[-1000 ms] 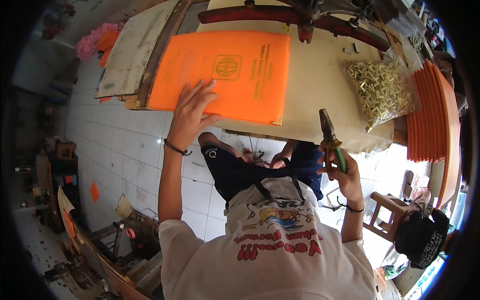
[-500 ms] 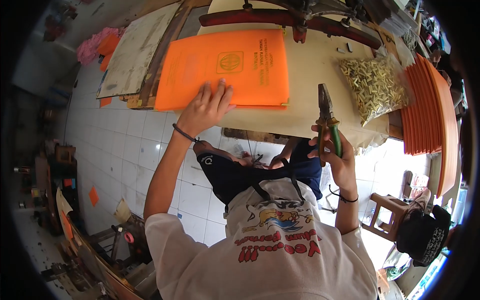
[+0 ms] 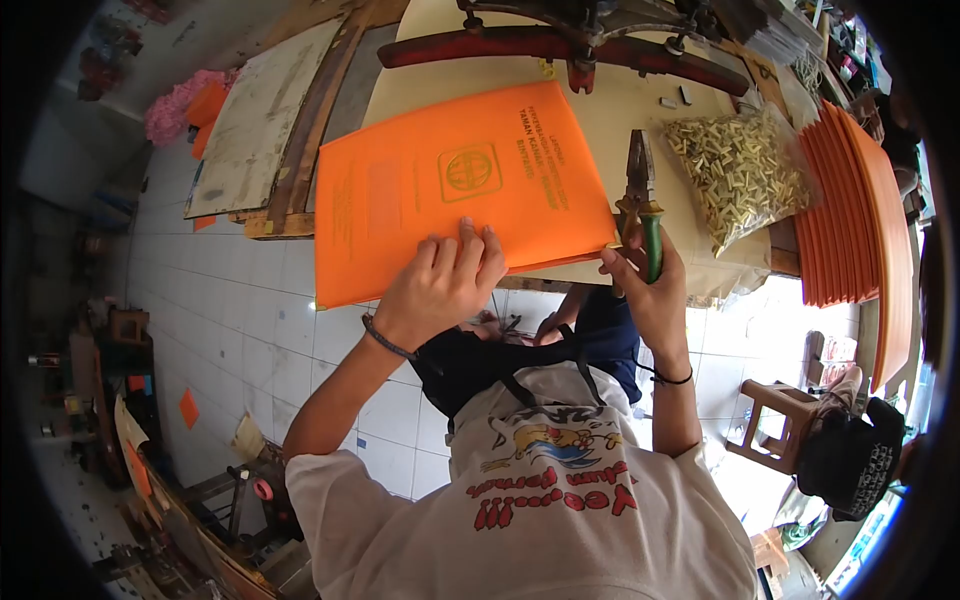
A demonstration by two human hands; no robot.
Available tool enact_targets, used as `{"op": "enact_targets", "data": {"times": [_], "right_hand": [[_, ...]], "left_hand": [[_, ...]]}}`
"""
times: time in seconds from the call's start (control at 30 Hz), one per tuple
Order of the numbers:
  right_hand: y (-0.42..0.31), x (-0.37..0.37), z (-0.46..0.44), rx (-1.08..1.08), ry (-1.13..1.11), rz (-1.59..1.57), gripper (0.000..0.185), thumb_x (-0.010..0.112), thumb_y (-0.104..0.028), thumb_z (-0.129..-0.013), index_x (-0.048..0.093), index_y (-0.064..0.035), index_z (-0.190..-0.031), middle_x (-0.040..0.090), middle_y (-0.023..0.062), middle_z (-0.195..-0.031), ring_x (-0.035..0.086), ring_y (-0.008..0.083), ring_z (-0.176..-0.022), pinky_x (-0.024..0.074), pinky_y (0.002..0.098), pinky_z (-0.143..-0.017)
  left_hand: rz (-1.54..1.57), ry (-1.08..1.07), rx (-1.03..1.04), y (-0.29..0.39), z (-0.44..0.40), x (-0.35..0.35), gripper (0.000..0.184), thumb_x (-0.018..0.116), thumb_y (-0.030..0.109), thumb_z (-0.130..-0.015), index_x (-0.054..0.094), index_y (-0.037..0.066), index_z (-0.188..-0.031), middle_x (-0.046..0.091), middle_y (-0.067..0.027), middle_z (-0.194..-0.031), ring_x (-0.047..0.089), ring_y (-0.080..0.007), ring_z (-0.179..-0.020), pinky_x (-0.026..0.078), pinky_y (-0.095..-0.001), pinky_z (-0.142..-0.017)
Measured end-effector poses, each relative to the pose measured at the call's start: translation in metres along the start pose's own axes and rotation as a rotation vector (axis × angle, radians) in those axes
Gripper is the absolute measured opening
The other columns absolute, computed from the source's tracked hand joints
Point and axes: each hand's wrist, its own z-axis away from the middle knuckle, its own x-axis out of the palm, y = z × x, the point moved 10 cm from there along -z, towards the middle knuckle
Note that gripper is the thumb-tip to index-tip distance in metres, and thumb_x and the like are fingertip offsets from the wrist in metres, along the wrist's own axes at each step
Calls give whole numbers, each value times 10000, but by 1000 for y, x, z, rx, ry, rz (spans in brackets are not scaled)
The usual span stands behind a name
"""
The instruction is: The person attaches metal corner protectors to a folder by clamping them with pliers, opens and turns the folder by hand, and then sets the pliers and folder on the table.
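Observation:
An orange folder [image 3: 400,210] with gold print and metal-tipped corners lies at a slant, its near side reaching over the table's edge. My left hand [image 3: 445,280] rests on the near part of its cover, fingers laid over the surface and slightly apart; the thumb is hidden. In my right hand [image 3: 655,290] are combination pliers [image 3: 641,180] with green-and-yellow handles, jaws pointing away from me. The right thumb is at the folder's near right corner, close to a small brass-coloured corner piece [image 3: 612,246].
A clear bag of small brass-coloured metal pieces [image 3: 740,170] lies right of the pliers, beside a stack of orange folders [image 3: 840,210]. A red metal bar [image 3: 560,48] spans the table's far side. Boards [image 3: 265,120] lie left; a stool [image 3: 775,425] stands lower right.
The folder has come nearer to me and turned, its right corner now at my right hand. My left hand has moved nearer and to the right; the pliers have shifted slightly left.

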Motion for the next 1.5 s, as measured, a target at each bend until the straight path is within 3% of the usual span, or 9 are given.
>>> {"op": "enact_targets", "data": {"times": [0.2, 0.67, 0.9, 1.03, 1.1, 1.17, 1.3, 1.33, 1.5], "right_hand": [[-6, 4, 2, 33, -12, -56, 218, 635, -48, -937, 428, -12, -992, 552, 53, -749, 633, 187, -471, 441, 250, -459], [6, -8, -5, 61, 16, 96, 207, 691, -129, -916, 515, -26, -950, 538, 8, -750, 494, 75, -716, 422, 242, -639], [-2, -6, -7, -7, 31, 226, 205, 695, -120, -905, 514, -34, -948, 504, -3, -738, 462, 80, -678, 408, 258, -618], [1, -7, -7, 32, 35, 217, 201, 693, -104, -900, 509, -40, -949, 501, -8, -739, 455, 81, -679, 404, 255, -618], [3, -7, -6, 51, 28, 225, 200, 688, -92, -899, 502, -41, -951, 505, -9, -752, 455, 78, -686, 406, 254, -620], [-1, -6, -5, 94, 15, 218, 200, 681, -75, -899, 492, -42, -953, 510, -8, -776, 459, 73, -698, 412, 254, -628], [-19, -1, -9, -11, 11, 178, 198, 667, -56, -903, 475, -45, -952, 516, -1, -824, 462, 59, -711, 416, 236, -629], [-16, -2, -8, 26, 7, 148, 198, 664, -52, -905, 471, -46, -951, 518, 3, -836, 465, 57, -716, 417, 232, -629], [-6, -11, -9, 84, 13, 161, 183, 650, -45, -911, 472, -43, -954, 524, -3, -856, 476, 50, -724, 418, 222, -626]], "left_hand": [[24, -8, -58, 3, 1, 1, 369, 629, 352, -924, 678, 37, -1110, 698, -56, -992, 581, -132, -734, 496, -292, -733], [90, 40, -88, 2, 4, 3, 354, 640, 329, -918, 691, 34, -1104, 695, -65, -978, 568, -121, -726, 422, -293, -661], [294, 138, -193, -6, 4, -11, 300, 699, 252, -871, 700, 38, -1082, 688, -49, -926, 585, -145, -748, 410, -310, -666], [814, 278, -285, 20, 19, -18, 277, 706, 156, -856, 681, 24, -1099, 677, -73, -926, 634, -184, -793, 473, -320, -714], [1258, 340, -459, 39, 12, -9, 296, 673, 95, -882, 636, 4, -1161, 673, -96, -960, 660, -190, -823, 519, -319, -740], [1932, 175, -884, 70, 7, 33, 376, 628, 18, -915, 552, -19, -1282, 678, -170, -1089, 698, -241, -896, 549, -333, -809], [2806, 213, -1266, 102, -18, 59, 453, 471, 266, -1047, 433, -41, -1378, 644, -230, -1177, 683, -268, -1005, 550, -384, -907], [2740, 156, -1300, 96, -25, 59, 526, 336, 351, -1073, 447, -96, -1325, 640, -251, -1163, 674, -297, -1029, 544, -419, -936], [2882, 333, -1360, 89, -38, 75, 470, 378, 322, -1067, 468, -78, -1295, 629, -245, -1186, 649, -311, -1084, 528, -432, -962]]}}
